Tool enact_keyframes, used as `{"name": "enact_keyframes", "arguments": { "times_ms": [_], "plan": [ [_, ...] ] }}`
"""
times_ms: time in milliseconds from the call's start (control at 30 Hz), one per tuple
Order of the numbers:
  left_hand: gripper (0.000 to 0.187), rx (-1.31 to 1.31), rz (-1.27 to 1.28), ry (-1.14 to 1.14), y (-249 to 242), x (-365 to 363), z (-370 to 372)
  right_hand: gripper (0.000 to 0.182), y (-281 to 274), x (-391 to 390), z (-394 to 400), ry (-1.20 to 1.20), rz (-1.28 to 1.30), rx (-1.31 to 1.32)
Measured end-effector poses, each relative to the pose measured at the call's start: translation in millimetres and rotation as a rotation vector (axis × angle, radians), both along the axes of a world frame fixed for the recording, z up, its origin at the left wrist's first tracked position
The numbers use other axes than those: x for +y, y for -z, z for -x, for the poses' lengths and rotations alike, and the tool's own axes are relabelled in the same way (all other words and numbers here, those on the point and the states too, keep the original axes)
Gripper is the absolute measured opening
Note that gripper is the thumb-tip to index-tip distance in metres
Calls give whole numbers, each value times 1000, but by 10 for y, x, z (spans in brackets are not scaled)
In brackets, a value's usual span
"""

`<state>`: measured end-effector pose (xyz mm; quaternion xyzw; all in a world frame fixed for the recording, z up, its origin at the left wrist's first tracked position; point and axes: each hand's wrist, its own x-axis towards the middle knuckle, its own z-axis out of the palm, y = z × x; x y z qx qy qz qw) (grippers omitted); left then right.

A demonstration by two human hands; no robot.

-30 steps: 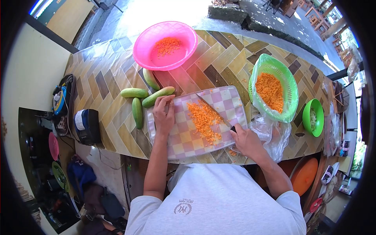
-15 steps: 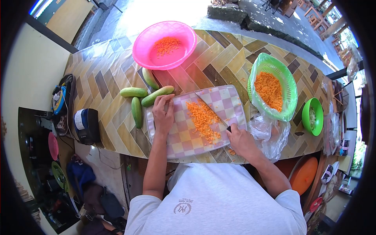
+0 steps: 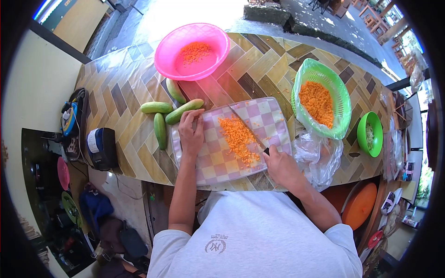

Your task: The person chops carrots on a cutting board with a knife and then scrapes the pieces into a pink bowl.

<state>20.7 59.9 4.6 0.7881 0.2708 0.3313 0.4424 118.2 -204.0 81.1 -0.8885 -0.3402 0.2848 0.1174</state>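
My right hand [image 3: 280, 166] grips the black handle of a kitchen knife [image 3: 248, 129]. Its long blade slants up and left along a pile of finely chopped orange bits [image 3: 237, 141], which look like carrot. The pile lies on a checkered pink and white cutting board [image 3: 218, 173]. On the board's left edge rests my left hand [image 3: 191, 132], holding nothing, its fingers bent but apart. Just beyond its fingertips lies a green cucumber [image 3: 184, 111]. More cucumbers [image 3: 160, 132] are grouped to the left of the board.
A pink basin [image 3: 215, 65] with some orange bits stands at the back. To the right are a green basket [image 3: 342, 99] lined with plastic and holding orange bits, a crumpled plastic bag [image 3: 320, 157], and a small green bowl [image 3: 378, 134]. A black device [image 3: 102, 148] sits at left.
My right hand has shifted slightly left with the knife, bringing the blade closer along the orange pile. The left hand stays on the board's edge. The whole view has shifted a little.
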Motion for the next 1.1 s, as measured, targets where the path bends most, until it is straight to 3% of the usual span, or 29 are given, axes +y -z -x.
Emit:
{"name": "enact_keyframes", "arguments": {
  "times_ms": [267,433,533,567,667,700,767,867,967,1100],
  "plan": [
    [19,-19,-16,6,14,10,11,34,77,51,91,31,14,3],
    [20,9,-20,8,-14,-5,5,30,-107,-18,36,92,-172,227],
    [22,82,-294,-21,-43,-83,-38,28,17,-101,57,156,-333,286],
    [33,180,-194,57,-66,-116,-32,28,92,-132,58,180,-388,302],
    [46,427,-608,151,31,-278,-51,28,219,-255,87,374,-384,526],
    [57,500,-509,217,35,-344,-49,28,274,-308,101,335,-440,454],
    [58,491,-483,252,7,-439,-36,27,363,-386,106,256,-551,308],
    [63,502,-399,407,-56,-580,17,27,381,-411,100,264,-560,312],
    [64,463,-364,483,-183,-754,138,28,240,-386,104,513,-515,741],
    [64,299,-490,496,-336,-1037,290,30,63,-373,44,609,-555,1035]
  ]
}}
